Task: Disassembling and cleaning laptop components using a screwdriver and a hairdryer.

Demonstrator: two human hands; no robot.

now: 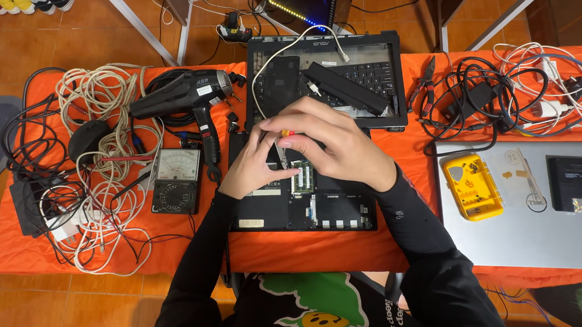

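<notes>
An opened black laptop base (325,214) lies bottom-up in front of me on the orange cloth (400,159). A green memory module (302,177) shows in its bay. My left hand (255,165) rests on the base, fingertips beside the module. My right hand (332,139) is above it, pinching a small screwdriver with an orange and yellow handle (287,132); its thin shaft (282,156) points down toward the bay. Both hands touch each other over the tool.
A second dismantled laptop with keyboard (365,74), a battery bar (343,87) and a white cable lies behind. Left: black heat gun (185,93), analog multimeter (175,180), tangled cables (104,157). Right: pliers (427,81), cables, yellow screw box (470,186) on a silver laptop (532,239).
</notes>
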